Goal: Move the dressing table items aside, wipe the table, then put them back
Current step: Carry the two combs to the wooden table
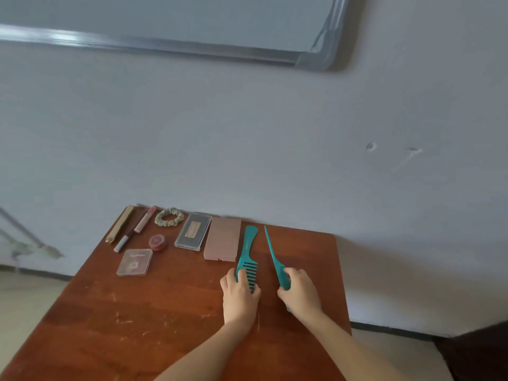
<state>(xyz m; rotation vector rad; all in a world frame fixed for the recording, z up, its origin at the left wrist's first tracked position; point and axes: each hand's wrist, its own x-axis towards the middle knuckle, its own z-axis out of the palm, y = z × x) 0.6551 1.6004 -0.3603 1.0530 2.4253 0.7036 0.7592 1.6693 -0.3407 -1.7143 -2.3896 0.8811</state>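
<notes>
Two teal combs lie on the brown wooden table (143,312). My left hand (239,296) grips the toothed end of the wide-tooth comb (247,248). My right hand (299,294) closes on the toothed end of the tail comb (270,250), whose thin tail points at the wall. Left of the combs lie a pink palette (223,238), a dark clear-lidded palette (193,232), a green scrunchie (169,216), a small round red pot (157,242), a clear square compact (134,262), a gold tube (120,224) and two slim pencils (137,226).
The table stands against a pale wall (247,138) with a whiteboard (192,20) above. The table's right edge runs just right of my right hand. Floor shows at the lower left and a dark object (478,350) sits at the lower right.
</notes>
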